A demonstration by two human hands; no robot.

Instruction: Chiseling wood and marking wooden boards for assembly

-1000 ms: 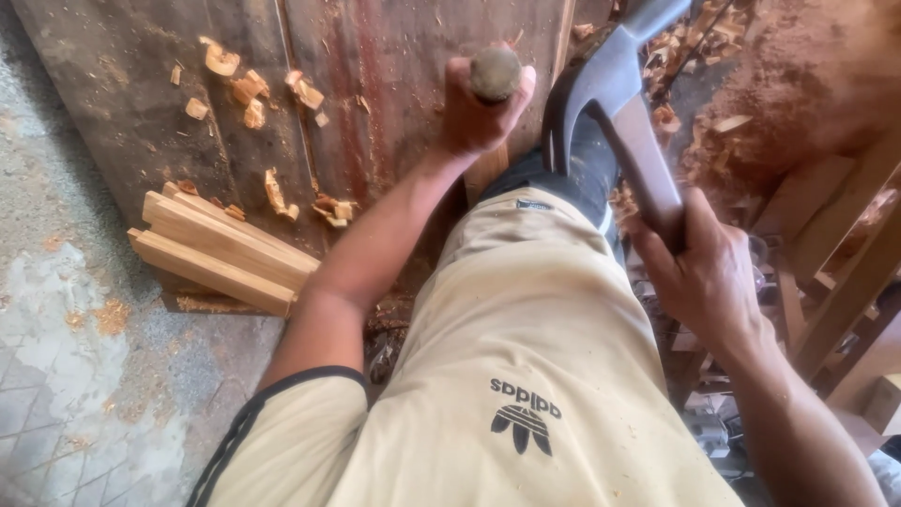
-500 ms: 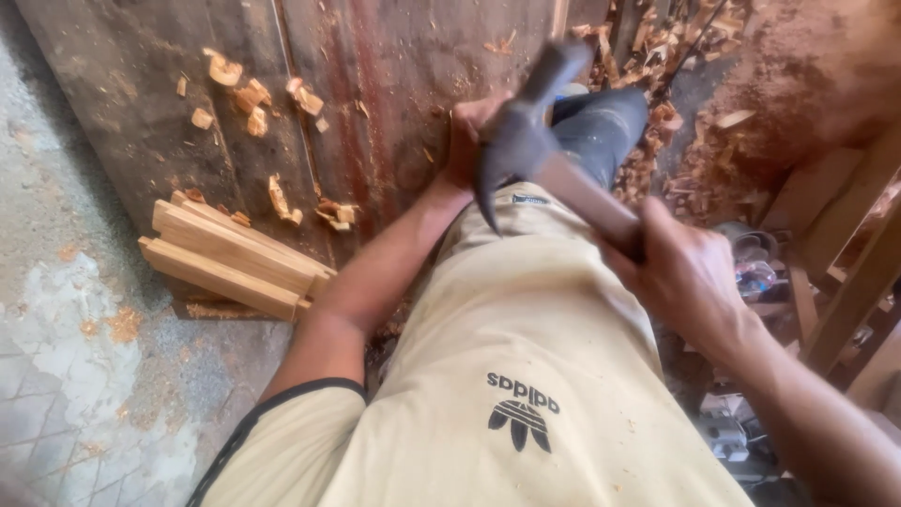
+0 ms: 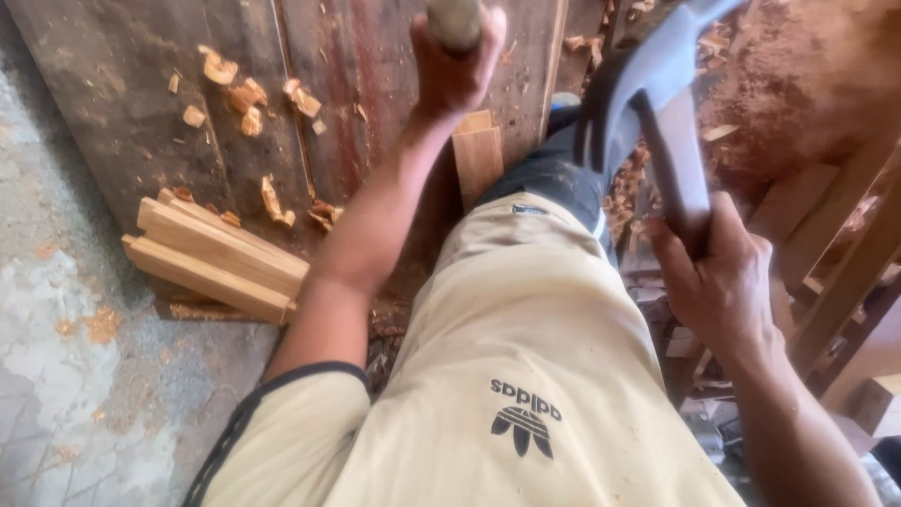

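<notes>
A dark, stained wooden board (image 3: 141,103) lies on a rough concrete floor (image 3: 56,376), littered with pale wood chips (image 3: 246,94). The person's left hand (image 3: 457,66) is closed around the top of a round wooden piece (image 3: 454,19) at the upper edge of the view; its lower part is hidden. The right hand (image 3: 718,282) is clenched on the wooden handle of a hatchet (image 3: 648,103), whose dark head is raised to the right of the left hand, well apart from the wooden piece. Just below the left hand a short flat plank (image 3: 479,160) rests against the person's knee. To the left, a stack of cut wooden slats (image 3: 211,258) lies at the board's lower edge, with bare board between it and the arm. On the right, reddish sawdust (image 3: 798,84) and slanting timber pieces (image 3: 845,272) crowd close to the hatchet arm.
</notes>
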